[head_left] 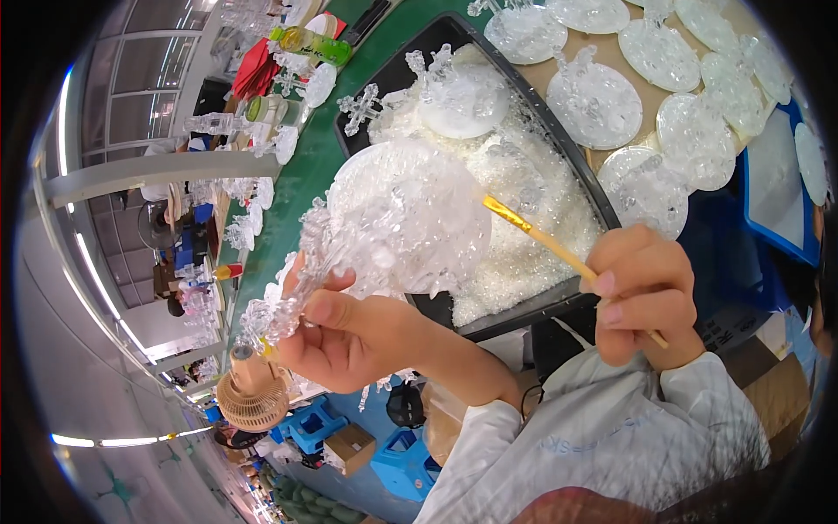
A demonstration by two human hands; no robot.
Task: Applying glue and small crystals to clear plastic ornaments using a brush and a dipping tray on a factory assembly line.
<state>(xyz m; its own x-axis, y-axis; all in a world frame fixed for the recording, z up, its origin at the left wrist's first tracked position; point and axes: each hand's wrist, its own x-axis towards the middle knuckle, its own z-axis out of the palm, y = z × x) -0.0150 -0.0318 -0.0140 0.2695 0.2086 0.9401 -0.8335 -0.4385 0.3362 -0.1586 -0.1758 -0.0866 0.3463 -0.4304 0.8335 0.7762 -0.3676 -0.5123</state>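
My left hand [353,336] grips a clear plastic ornament [406,214] by its narrow, knobbly end, tilted so its broad round base hangs over a black tray [572,166]. Between the fingertips of my right hand [646,293] is a thin wooden paintbrush [559,249]. The brush's gold-coloured ferrule points left, its tip close to the edge of the round base; whether it touches I cannot tell. White, glittering granules [515,288] fill the tray. Another clear piece on a round base [463,105] lies in the granules towards the far end.
Several similar clear pieces on round discs [594,105] stand on a brown board at the right. A bottle with yellow-green liquid [310,45] lies on the green table [297,210]. A peach-coloured fan [253,397] stands at the left. Blue stools [401,463] are below; a blue crate [777,183] is at the right.
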